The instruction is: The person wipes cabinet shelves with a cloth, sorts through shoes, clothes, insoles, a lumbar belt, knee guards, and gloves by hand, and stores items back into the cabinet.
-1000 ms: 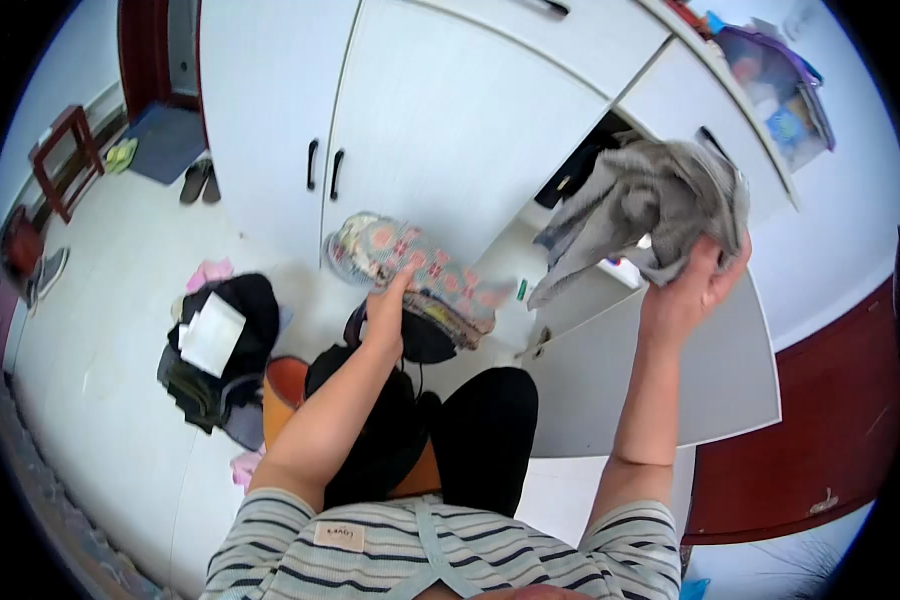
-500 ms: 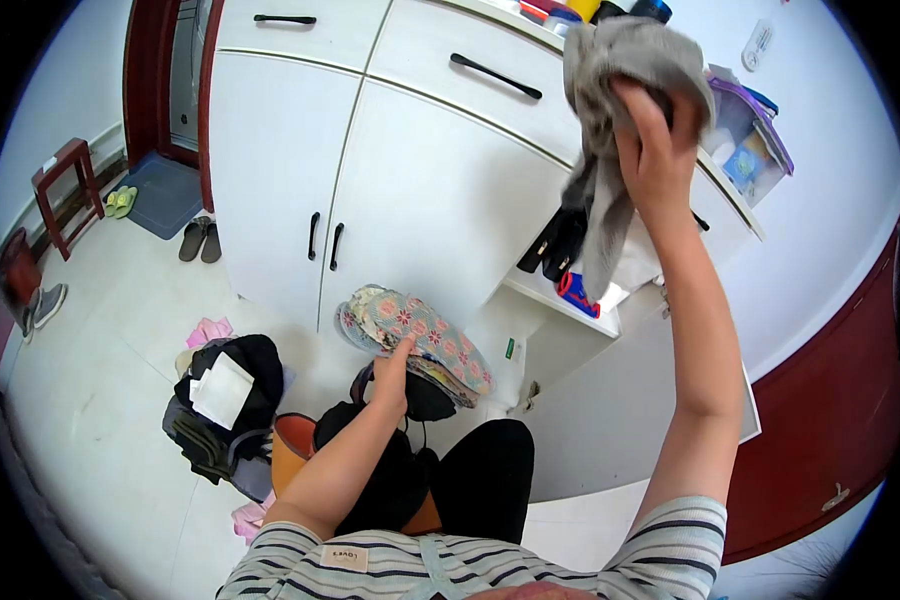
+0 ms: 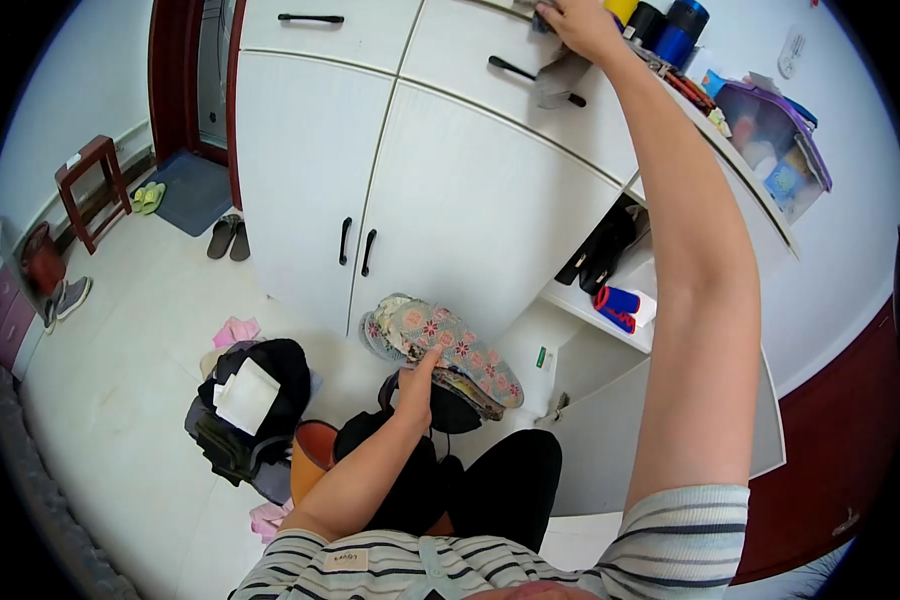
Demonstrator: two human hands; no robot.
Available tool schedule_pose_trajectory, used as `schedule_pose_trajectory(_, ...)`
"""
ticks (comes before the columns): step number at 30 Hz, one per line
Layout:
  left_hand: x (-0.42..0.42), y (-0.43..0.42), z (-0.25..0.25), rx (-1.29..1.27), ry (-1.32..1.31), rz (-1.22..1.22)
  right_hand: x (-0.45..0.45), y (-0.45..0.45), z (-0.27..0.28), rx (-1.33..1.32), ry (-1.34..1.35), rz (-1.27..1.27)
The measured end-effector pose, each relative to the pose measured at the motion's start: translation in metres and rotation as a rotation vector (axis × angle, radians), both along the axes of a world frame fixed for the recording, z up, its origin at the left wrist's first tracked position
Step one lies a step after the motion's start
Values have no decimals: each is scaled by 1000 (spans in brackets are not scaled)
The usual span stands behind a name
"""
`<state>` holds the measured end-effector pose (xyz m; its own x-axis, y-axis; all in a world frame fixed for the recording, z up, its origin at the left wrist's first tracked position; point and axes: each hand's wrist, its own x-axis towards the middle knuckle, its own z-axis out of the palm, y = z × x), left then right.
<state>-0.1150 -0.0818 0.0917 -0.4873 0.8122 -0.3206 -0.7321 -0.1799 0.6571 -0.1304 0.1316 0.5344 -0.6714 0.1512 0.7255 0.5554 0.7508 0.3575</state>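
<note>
My left hand [image 3: 417,395] is closed around the near side of a layered bundle of floral cloth [image 3: 460,340]. A black cap-like item [image 3: 450,405] hangs just beneath it, in front of my knees. My right arm reaches far up to the cabinet top. There my right hand [image 3: 580,25] grips a grey cloth [image 3: 562,82], which dangles over the drawer front and partly covers a black handle. Part of that cloth lies beyond the upper frame edge.
White cabinet [image 3: 300,150] ahead; its right door [image 3: 610,450] hangs open, showing black shoes [image 3: 605,250] and a blue-red item [image 3: 618,305]. Cans [image 3: 682,30] and a purple-lidded box [image 3: 780,140] stand on top. Left: a dark clothes pile [image 3: 260,400], an orange stool [image 3: 315,450].
My right hand has moved up and left with the grey cloth, from in front of the cabinet to its top. My left hand keeps its hold; the view has shifted slightly.
</note>
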Motion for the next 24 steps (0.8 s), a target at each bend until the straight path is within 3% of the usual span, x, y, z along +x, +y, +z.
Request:
schedule_pose_trajectory(5,1,-1,7,-42,9,-14,8,-31,-14,1,71,-117)
schedule_pose_trajectory(7,1,-3,10,-71,30,-36,6,-31,-39,410,343,79)
schedule_pose_trajectory(9,1,0,1,-18,-13,-51,34,-74,-77,106,163,343)
schedule_pose_trajectory(10,-1,-3,6,-50,-27,-81,53,-85,-112,-300,89,290)
schedule_pose_trajectory(13,-3,-4,10,-35,-40,-94,108,-102,-241,-448,-104,250)
schedule_pose_trajectory(17,-1,-5,12,140,-21,-146,168,-109,-383,-1280,36,12)
schedule_pose_trajectory(18,-1,-3,7,152,-30,-191,175,-114,-399,-1535,132,9)
schedule_pose_trajectory(19,0,-2,5,140,-25,-203,182,-114,-409,-1546,147,3)
schedule_pose_trajectory(21,3,-2,2,137,21,-252,191,-113,-420,-1851,100,-114)
schedule_pose_trajectory(24,7,0,-4,112,61,-329,201,-114,-409,-1775,1,-143)
